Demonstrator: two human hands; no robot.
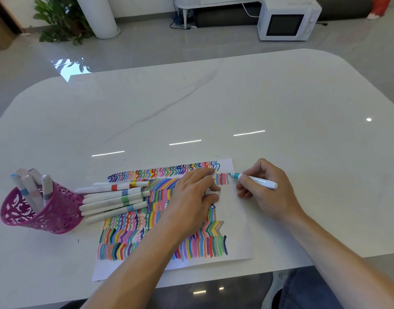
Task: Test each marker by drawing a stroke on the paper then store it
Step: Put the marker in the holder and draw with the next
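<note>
The person sits at a white marble-look table (214, 103) with a sheet of paper (238, 219) lying in the lower middle of the frame. Rows of short coloured zigzag strokes cover most of the sheet.

The right hand (267, 195), right of centre, grips a teal marker (261, 182) between thumb and curled fingers. The marker is uncapped and slants up and to the left, and its tip meets the paper near the sheet's upper right edge, at the end of a short row of upright strokes. The marker's white rear end sticks out to the right past the knuckles.

The left hand (191, 192) rests palm down on the middle of the paper with its fingers stretched toward the right. Between its thumb and forefinger it pinches a small white piece, apparently the marker's white cap (212, 192).

To the left of that hand, a pile of loose markers (115, 197) lies partly on the paper's left edge and partly on the table. They are white-barrelled, with coloured bands in red, yellow, blue and green.

Further left, near the frame's left edge, a pink perforated pen holder (51, 210) stands on the table. It holds several stored markers (31, 184) that stand with their caps up.

On the floor beyond the table, a white microwave (285, 18) sits at upper right and a potted plant (57, 18) at upper left.
</note>
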